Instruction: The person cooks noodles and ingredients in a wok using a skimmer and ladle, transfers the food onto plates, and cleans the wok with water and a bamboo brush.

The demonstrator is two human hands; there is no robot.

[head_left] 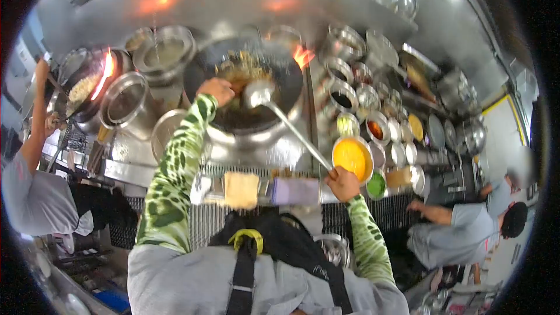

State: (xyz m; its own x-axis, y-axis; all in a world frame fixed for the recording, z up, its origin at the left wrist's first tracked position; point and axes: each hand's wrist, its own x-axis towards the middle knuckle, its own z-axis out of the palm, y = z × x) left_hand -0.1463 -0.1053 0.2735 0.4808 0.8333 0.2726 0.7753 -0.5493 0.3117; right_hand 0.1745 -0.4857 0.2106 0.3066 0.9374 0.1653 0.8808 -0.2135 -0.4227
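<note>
A large dark wok (201, 61) sits on the stove in front of me, with brown and yellowish food (245, 67) in it. My left hand (217, 90) is over the wok's near left part, its fingers closed; what they hold, if anything, is hidden. My right hand (342, 184) grips the end of a long-handled metal ladle (290, 127), whose bowl rests over the middle of the wok. Close beside my right hand stands a metal bowl of yellow liquid (352, 158). A green-filled container (376, 184) is just to its right.
Flames (303, 56) rise at the wok's right edge. Pots (125, 102) and another wok with rice (83, 88) stand left, beside a co-worker (44, 198). Seasoning containers (376, 130) line the right. Folded cloths (241, 190) lie nearest me. More people (466, 227) are right.
</note>
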